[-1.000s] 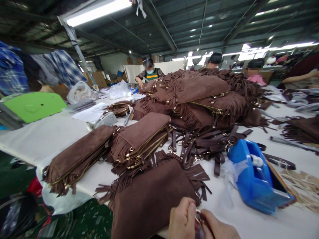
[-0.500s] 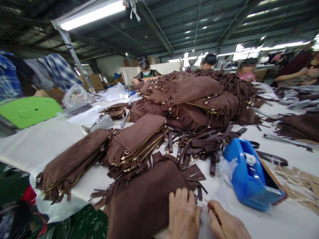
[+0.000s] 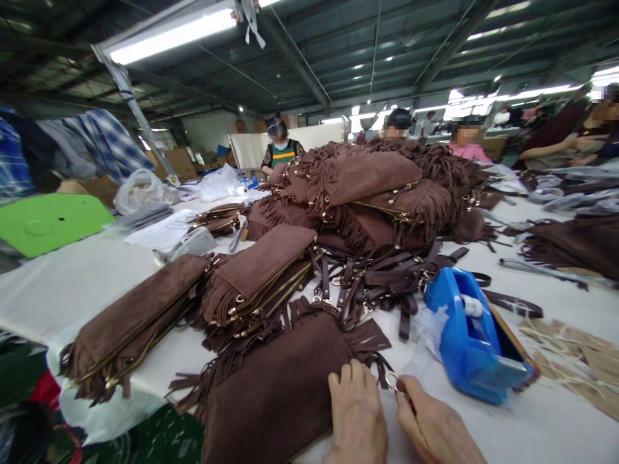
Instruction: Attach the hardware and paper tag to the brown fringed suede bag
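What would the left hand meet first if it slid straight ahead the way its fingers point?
The left hand lies flat on the near brown suede bag, fingers pointing away from the person. Straight ahead it would probably first meet that bag's fringe, then the pile of brown straps; depth is uncertain.

left hand (image 3: 356,419): flat, palm down, fingers together | right hand (image 3: 435,428): thumb and forefinger pinched
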`<state>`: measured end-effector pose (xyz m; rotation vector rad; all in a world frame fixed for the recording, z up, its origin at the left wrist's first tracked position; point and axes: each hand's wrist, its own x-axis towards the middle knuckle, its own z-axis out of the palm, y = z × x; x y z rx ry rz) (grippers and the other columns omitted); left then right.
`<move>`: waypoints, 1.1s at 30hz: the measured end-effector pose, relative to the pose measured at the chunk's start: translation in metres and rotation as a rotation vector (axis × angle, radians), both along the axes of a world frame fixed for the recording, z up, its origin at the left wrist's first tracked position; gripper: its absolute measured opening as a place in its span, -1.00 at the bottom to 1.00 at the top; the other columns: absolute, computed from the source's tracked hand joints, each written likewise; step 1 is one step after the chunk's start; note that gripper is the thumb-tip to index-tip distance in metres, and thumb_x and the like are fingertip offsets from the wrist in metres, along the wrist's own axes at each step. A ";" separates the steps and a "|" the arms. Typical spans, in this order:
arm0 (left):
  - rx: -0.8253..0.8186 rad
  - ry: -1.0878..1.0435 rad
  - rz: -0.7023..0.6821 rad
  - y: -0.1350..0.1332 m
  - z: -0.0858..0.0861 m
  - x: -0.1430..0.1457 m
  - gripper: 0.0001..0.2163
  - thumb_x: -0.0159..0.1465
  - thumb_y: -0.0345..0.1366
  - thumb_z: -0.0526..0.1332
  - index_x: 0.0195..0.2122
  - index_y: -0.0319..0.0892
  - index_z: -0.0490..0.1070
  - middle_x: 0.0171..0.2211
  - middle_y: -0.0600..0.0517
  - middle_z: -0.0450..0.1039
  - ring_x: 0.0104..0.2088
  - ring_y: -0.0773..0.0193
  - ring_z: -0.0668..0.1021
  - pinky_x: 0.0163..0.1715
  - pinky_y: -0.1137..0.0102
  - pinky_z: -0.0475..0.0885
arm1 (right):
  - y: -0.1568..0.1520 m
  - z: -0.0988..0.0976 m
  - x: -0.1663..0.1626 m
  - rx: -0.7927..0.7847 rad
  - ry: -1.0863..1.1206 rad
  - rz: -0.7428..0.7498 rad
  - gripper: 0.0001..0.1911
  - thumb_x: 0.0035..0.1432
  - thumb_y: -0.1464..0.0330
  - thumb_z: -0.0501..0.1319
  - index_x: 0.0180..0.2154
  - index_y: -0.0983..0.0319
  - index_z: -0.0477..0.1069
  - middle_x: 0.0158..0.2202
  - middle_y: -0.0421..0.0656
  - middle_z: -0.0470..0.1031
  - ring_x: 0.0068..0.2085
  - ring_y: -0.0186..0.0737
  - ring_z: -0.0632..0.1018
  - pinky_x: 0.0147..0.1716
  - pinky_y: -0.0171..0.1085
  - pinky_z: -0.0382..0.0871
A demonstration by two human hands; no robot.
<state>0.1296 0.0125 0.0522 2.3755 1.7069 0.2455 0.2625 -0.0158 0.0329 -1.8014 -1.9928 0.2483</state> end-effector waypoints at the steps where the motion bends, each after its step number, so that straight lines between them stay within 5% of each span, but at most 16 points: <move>1: 0.012 -0.064 0.033 0.000 0.000 -0.003 -0.69 0.20 -0.34 0.12 -0.02 -0.21 0.34 -0.06 -0.18 0.35 -0.10 -0.03 0.38 -0.14 0.02 0.29 | 0.001 0.000 -0.001 -0.003 0.002 0.004 -0.81 0.23 0.35 -0.14 -0.27 0.15 0.22 -0.56 -0.26 0.50 -0.52 -0.19 0.57 -0.57 -0.31 0.29; 4: -0.043 -0.121 0.076 0.001 0.009 -0.009 -0.71 0.17 -0.29 0.17 -0.06 -0.13 0.36 -0.03 -0.13 0.33 -0.05 -0.06 0.36 -0.09 -0.02 0.26 | 0.004 0.000 -0.002 -0.022 0.014 0.018 -0.81 0.23 0.34 -0.15 -0.30 0.14 0.21 -0.55 -0.26 0.50 -0.52 -0.19 0.56 -0.57 -0.31 0.28; 9: -0.206 0.087 -0.061 0.009 0.036 0.001 -0.64 0.16 -0.62 -0.10 -0.09 -0.41 0.35 -0.09 -0.30 0.34 -0.07 -0.05 0.41 -0.14 0.11 0.36 | 0.006 0.004 0.000 -0.008 0.014 0.030 -0.81 0.23 0.33 -0.15 -0.33 0.14 0.19 -0.59 -0.27 0.47 -0.55 -0.19 0.55 -0.60 -0.32 0.26; 13: -0.208 0.103 -0.084 0.013 0.046 -0.001 -0.63 0.15 -0.64 -0.15 -0.13 -0.42 0.35 -0.15 -0.27 0.37 -0.10 -0.02 0.43 -0.12 0.13 0.36 | 0.007 0.014 -0.002 0.069 0.012 0.034 -0.84 0.22 0.35 -0.13 -0.35 0.14 0.18 -0.65 -0.29 0.43 -0.60 -0.20 0.53 -0.64 -0.32 0.23; 23: -0.025 -0.289 0.057 0.013 0.001 -0.038 -0.81 0.21 -0.51 -0.02 -0.36 -0.22 0.36 -0.37 -0.02 0.41 -0.32 0.23 0.47 -0.27 0.36 0.35 | 0.032 0.018 -0.037 0.113 -0.041 0.119 -0.86 0.21 0.43 -0.10 -0.38 0.16 0.15 -0.56 -0.21 0.45 -0.54 -0.18 0.54 -0.61 -0.30 0.18; 33: 0.071 -0.376 0.036 0.015 -0.009 -0.039 -0.79 0.21 -0.50 -0.01 -0.42 -0.21 0.39 -0.45 0.00 0.41 -0.41 0.25 0.46 -0.38 0.38 0.31 | 0.034 0.011 -0.044 0.095 -0.077 0.154 -0.86 0.22 0.46 -0.09 -0.35 0.18 0.17 -0.56 -0.22 0.45 -0.53 -0.22 0.53 -0.58 -0.31 0.20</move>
